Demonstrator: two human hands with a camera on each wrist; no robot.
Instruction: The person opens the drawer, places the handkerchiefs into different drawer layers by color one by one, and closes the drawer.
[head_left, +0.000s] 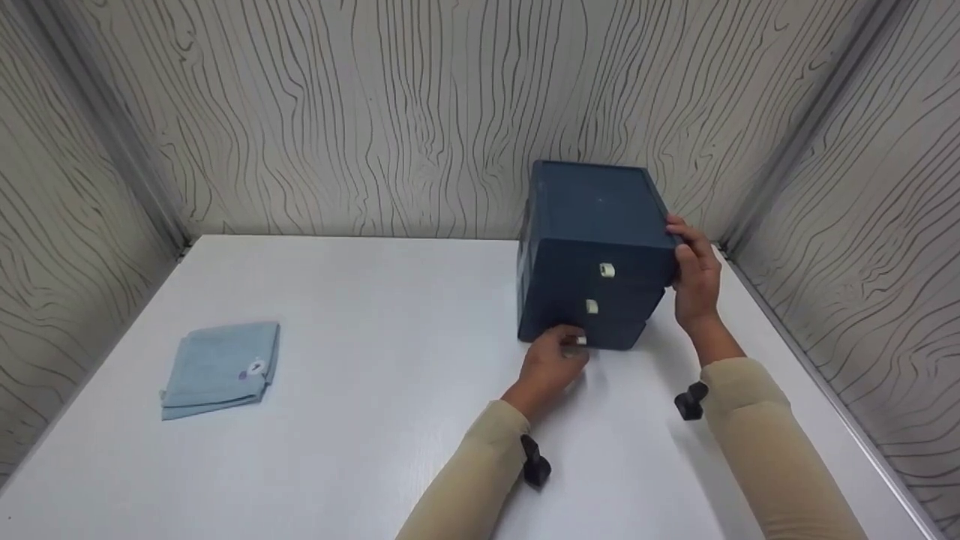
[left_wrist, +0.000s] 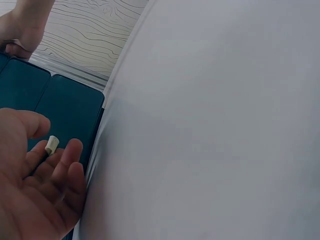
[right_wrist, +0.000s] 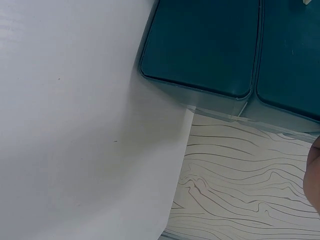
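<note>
A dark blue three-drawer cabinet [head_left: 604, 206] stands on the white table, with a small cream pull tab on each drawer. My left hand [head_left: 553, 365] is at the bottom drawer, its thumb and loosely bent fingers on either side of the lowest pull tab [left_wrist: 52, 145]. In the left wrist view a gap shows between the thumb and that tab. My right hand [head_left: 696, 274] holds the cabinet's upper right edge, fingers over the top and thumb near the front corner. Only a sliver of this hand [right_wrist: 313, 175] shows in the right wrist view.
A folded light blue cloth [head_left: 225, 367] with a round white patch lies on the left of the white table [head_left: 360, 360]. Wood-grain panels [head_left: 337, 112] enclose the back and sides. The cabinet stands near the table's right edge.
</note>
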